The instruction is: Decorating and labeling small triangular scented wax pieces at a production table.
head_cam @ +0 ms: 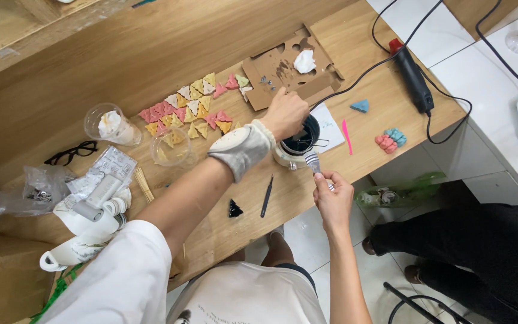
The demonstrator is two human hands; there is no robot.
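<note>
My left hand, with a grey wrist wrap, rests on the rim of a small white pot holding black liquid. My right hand pinches the handle of a clear plastic spoon whose bowl end points into the pot. A black triangular piece and black tweezers lie on the wooden table near my left forearm. Several pink, yellow and white triangular pieces are spread beyond the pot.
A cardboard tray with crumpled tissue, a blue triangle, pink and blue moulded pieces, a pink stick, a black corded tool, plastic cups, black glasses and white mugs. Another person's dark-clothed legs stand at right.
</note>
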